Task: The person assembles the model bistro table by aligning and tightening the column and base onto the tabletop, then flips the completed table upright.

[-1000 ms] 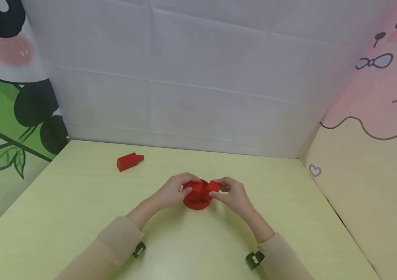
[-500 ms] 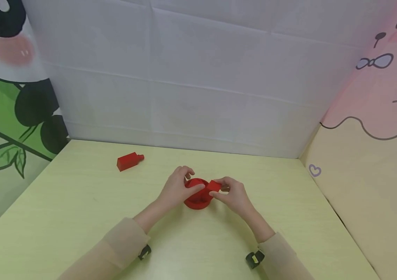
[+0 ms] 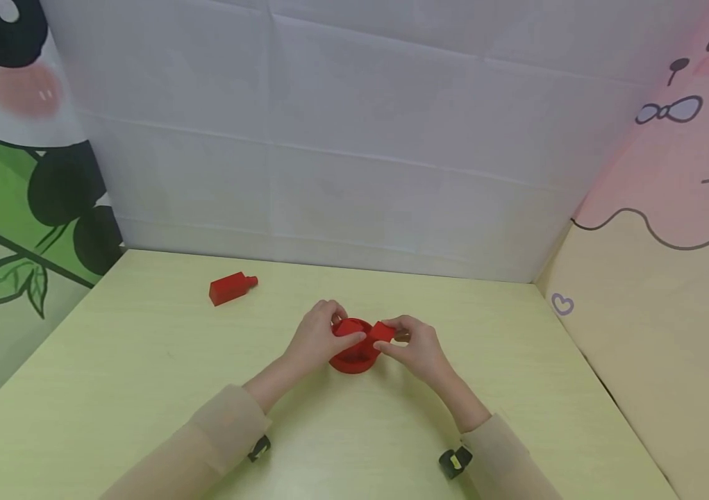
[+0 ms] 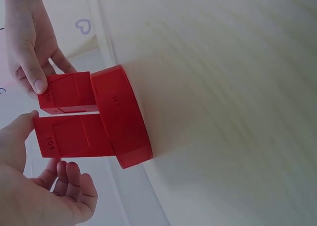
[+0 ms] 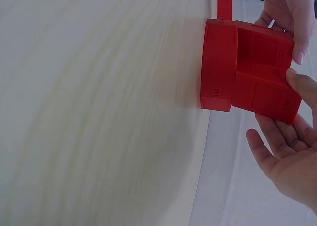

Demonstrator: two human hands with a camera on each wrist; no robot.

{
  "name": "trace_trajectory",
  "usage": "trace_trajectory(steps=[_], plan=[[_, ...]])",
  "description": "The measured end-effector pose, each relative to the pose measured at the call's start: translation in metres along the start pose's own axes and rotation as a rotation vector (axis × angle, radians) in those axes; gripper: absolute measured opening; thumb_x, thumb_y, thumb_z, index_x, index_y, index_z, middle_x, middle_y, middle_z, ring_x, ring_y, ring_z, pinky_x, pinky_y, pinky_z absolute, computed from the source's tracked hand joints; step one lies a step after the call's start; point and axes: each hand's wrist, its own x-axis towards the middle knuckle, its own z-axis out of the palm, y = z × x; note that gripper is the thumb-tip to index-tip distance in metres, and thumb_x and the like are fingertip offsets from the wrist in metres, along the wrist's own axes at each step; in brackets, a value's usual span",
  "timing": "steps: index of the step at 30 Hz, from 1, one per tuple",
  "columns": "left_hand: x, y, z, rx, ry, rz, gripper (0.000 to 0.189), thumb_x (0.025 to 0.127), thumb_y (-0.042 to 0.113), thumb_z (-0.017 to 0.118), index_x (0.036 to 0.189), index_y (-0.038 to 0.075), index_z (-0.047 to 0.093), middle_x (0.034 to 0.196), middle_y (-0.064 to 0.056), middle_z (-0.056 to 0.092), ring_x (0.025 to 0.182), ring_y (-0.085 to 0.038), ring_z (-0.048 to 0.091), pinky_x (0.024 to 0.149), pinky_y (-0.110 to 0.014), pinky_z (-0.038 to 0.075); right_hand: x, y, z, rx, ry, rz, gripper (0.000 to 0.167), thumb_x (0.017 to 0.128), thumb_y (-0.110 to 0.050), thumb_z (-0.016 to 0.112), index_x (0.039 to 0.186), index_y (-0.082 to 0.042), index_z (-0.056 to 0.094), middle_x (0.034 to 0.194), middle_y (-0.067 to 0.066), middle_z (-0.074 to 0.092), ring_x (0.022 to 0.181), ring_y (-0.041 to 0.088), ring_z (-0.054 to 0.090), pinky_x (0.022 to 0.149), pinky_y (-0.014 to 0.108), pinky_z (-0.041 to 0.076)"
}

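A round red holder (image 3: pixel 353 366) stands on the table with two red rectangular blocks upright in it, tilted slightly apart. My left hand (image 3: pixel 317 338) holds the left block (image 4: pixel 74 137) near its top, thumb on one side and a fingertip on the other. With thumb and fingers my right hand (image 3: pixel 418 347) pinches the top of the right block (image 3: pixel 382 332). Small raised numbers mark the blocks and holder in the wrist views. The blocks' lower ends are hidden inside the holder.
A red square-sided bottle (image 3: pixel 229 289) with a narrow neck lies on its side at the back left of the pale wooden table (image 3: pixel 142 361). A white sheet (image 3: pixel 360 139) rises behind, and printed cartoon panels flank both sides.
My left hand has shifted right; its fingers lifted off the left block, then came back down around it. The right hand has stayed on its block.
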Motion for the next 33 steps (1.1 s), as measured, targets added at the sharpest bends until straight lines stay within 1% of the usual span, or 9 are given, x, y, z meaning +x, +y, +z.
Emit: trace_trajectory(steps=[5, 9, 13, 16, 18, 22, 25, 28, 33], plan=[[0.002, -0.003, -0.003, 0.001, -0.017, 0.02, 0.038, 0.075, 0.03, 0.079, 0.101, 0.011, 0.058, 0.093, -0.002, 0.054, 0.088, -0.019, 0.053, 0.068, -0.029, 0.054, 0.0, 0.0, 0.0, 0.005, -0.006, 0.002, 0.037, 0.076, -0.016, 0.08, 0.109, -0.008, 0.067, 0.097, 0.003, 0.068, 0.089, 0.019, 0.065, 0.082, 0.035, 0.055], [0.002, -0.007, -0.007, 0.003, -0.039, 0.063, 0.036, 0.075, 0.027, 0.079, 0.103, 0.011, 0.063, 0.092, -0.001, 0.056, 0.086, -0.019, 0.054, 0.067, -0.027, 0.053, 0.001, 0.001, 0.0, 0.004, -0.006, -0.003, 0.037, 0.076, -0.017, 0.08, 0.109, -0.008, 0.067, 0.097, 0.002, 0.068, 0.089, 0.019, 0.065, 0.082, 0.035, 0.055], [0.002, -0.01, -0.012, 0.012, -0.085, 0.108, 0.035, 0.077, 0.023, 0.078, 0.107, 0.01, 0.066, 0.092, 0.0, 0.056, 0.086, -0.02, 0.054, 0.064, -0.025, 0.051, 0.001, 0.002, 0.001, 0.004, -0.002, -0.013, 0.037, 0.076, -0.017, 0.08, 0.109, -0.008, 0.067, 0.097, 0.002, 0.068, 0.089, 0.018, 0.065, 0.082, 0.035, 0.055], [0.001, -0.013, -0.016, 0.039, -0.126, 0.149, 0.035, 0.078, 0.023, 0.077, 0.11, 0.011, 0.066, 0.094, 0.0, 0.056, 0.087, -0.019, 0.053, 0.064, -0.024, 0.05, 0.001, 0.002, 0.001, 0.003, -0.001, -0.014, 0.036, 0.076, -0.017, 0.08, 0.109, -0.008, 0.067, 0.097, 0.002, 0.068, 0.089, 0.018, 0.065, 0.082, 0.035, 0.055], [-0.001, -0.015, -0.019, 0.056, -0.154, 0.185, 0.035, 0.08, 0.022, 0.075, 0.112, 0.012, 0.066, 0.097, 0.001, 0.056, 0.089, -0.018, 0.053, 0.067, -0.026, 0.05, 0.0, 0.002, 0.002, 0.001, 0.0, -0.012, 0.036, 0.076, -0.017, 0.079, 0.109, -0.008, 0.067, 0.097, 0.002, 0.068, 0.089, 0.018, 0.065, 0.082, 0.035, 0.055], [-0.002, -0.022, -0.025, 0.083, -0.204, 0.272, 0.034, 0.084, 0.02, 0.07, 0.118, 0.014, 0.065, 0.104, 0.0, 0.056, 0.099, -0.017, 0.052, 0.081, -0.035, 0.05, 0.0, 0.002, 0.002, -0.002, 0.005, -0.011, 0.035, 0.076, -0.016, 0.079, 0.108, -0.008, 0.067, 0.097, 0.002, 0.068, 0.089, 0.017, 0.065, 0.082, 0.035, 0.055], [-0.003, -0.026, -0.03, 0.105, -0.232, 0.324, 0.033, 0.087, 0.015, 0.066, 0.12, 0.015, 0.064, 0.111, -0.002, 0.055, 0.106, -0.02, 0.05, 0.09, -0.041, 0.047, -0.001, 0.001, 0.002, 0.003, 0.009, -0.011, 0.035, 0.076, -0.015, 0.08, 0.108, -0.008, 0.067, 0.097, 0.002, 0.068, 0.089, 0.018, 0.065, 0.082, 0.035, 0.055], [-0.004, -0.027, -0.033, 0.126, -0.262, 0.347, 0.034, 0.089, 0.01, 0.062, 0.123, 0.015, 0.063, 0.116, -0.004, 0.054, 0.112, -0.022, 0.049, 0.093, -0.042, 0.046, -0.001, 0.002, 0.002, 0.007, 0.008, -0.005, 0.036, 0.076, -0.015, 0.08, 0.108, -0.008, 0.067, 0.096, 0.002, 0.068, 0.089, 0.018, 0.065, 0.081, 0.035, 0.055], [-0.004, -0.03, -0.038, 0.114, -0.314, 0.352, 0.037, 0.091, 0.004, 0.056, 0.127, 0.014, 0.059, 0.125, -0.005, 0.053, 0.119, -0.025, 0.047, 0.096, -0.045, 0.045, 0.0, 0.003, 0.003, 0.003, 0.01, -0.002, 0.036, 0.075, -0.017, 0.08, 0.108, -0.009, 0.067, 0.097, 0.002, 0.068, 0.089, 0.018, 0.065, 0.081, 0.035, 0.055]])
